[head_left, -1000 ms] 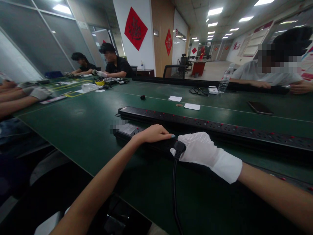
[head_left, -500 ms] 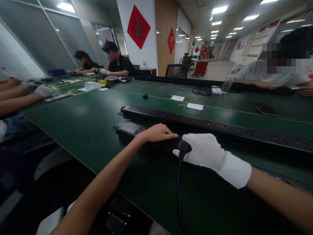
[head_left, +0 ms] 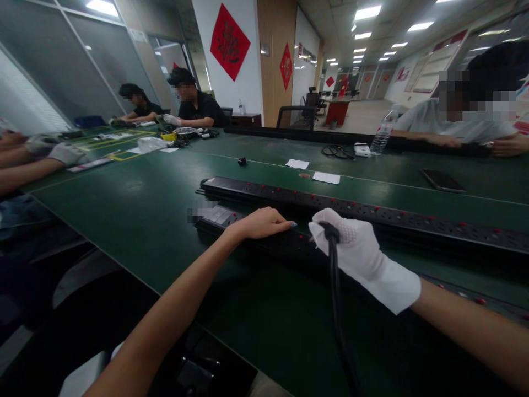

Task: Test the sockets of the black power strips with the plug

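A long black power strip point(head_left: 285, 242) with sockets and small red lights lies along the near side of the green table. My bare left hand point(head_left: 264, 222) is closed over it near its left end, thumb pointing right. A white glove covers my right hand point(head_left: 351, 237), which grips a black plug point(head_left: 329, 230) just above the strip, to the right of my left hand. The plug is mostly hidden by the glove, and small prongs seem to show below the fingers. Its thick black cord point(head_left: 336, 309) hangs down toward me.
Behind lies a second long black power strip point(head_left: 289, 194). Farther back are white paper slips point(head_left: 326, 177), a small black part point(head_left: 242, 161), a phone point(head_left: 442, 180), a bottle point(head_left: 384, 132) and coiled cable point(head_left: 336, 151). Several people sit around the table point(head_left: 136, 190).
My right hand has lifted and turned, bringing the plug up and to the right, off the strip's face. A socket and red light now show there. My left hand stays on the strip.
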Motion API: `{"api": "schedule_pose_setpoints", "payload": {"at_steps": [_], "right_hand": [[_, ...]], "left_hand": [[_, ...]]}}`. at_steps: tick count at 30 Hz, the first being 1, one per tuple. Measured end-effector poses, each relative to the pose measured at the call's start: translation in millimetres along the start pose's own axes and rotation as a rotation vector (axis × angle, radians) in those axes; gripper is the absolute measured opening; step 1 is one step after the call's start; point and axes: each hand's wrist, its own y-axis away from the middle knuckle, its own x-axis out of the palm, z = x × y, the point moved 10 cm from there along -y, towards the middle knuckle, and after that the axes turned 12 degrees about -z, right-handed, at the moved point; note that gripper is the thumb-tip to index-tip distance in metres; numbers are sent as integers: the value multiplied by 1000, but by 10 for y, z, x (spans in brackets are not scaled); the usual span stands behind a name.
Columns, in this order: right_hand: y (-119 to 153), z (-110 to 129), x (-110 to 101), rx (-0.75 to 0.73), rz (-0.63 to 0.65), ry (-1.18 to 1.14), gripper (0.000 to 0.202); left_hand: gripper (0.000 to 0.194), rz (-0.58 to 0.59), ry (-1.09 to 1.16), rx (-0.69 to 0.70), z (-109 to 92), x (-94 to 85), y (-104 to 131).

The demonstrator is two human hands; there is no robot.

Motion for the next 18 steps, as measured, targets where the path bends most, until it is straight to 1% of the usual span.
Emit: {"api": "schedule_pose_setpoints", "payload": {"at_steps": [1, 2, 3, 4, 6, 8, 11, 13, 16, 18], "right_hand": [[-19, -162, -19, 109, -49, -67, 26], [-28, -317, 19, 206, -53, -139, 27], [-41, -454, 46, 281, -72, -194, 30], [-60, -549, 70, 323, -92, -244, 33], [-81, -654, 177, 393, -42, -277, 37], [-96, -587, 278, 381, 50, -209, 38], [-101, -286, 416, 293, 184, -113, 38], [-122, -74, 476, 194, 226, -22, 36], [-191, 187, 562, -64, 266, 165, 35], [-220, 290, 637, -231, 311, 226, 35]], "left_hand": [[55, -14, -23, -3, 0, -14, -3], [53, -31, -47, -7, 1, -32, -6], [50, -51, -73, -14, 6, -54, -9], [47, -73, -104, -25, 16, -78, -11], [45, -115, -172, -61, 54, -127, -11], [47, -143, -233, -107, 101, -167, -3], [48, -161, -301, -164, 143, -211, 18], [44, -168, -337, -199, 161, -238, 32], [43, -178, -375, -257, 198, -275, 53], [43, -176, -380, -292, 232, -279, 66]]}}
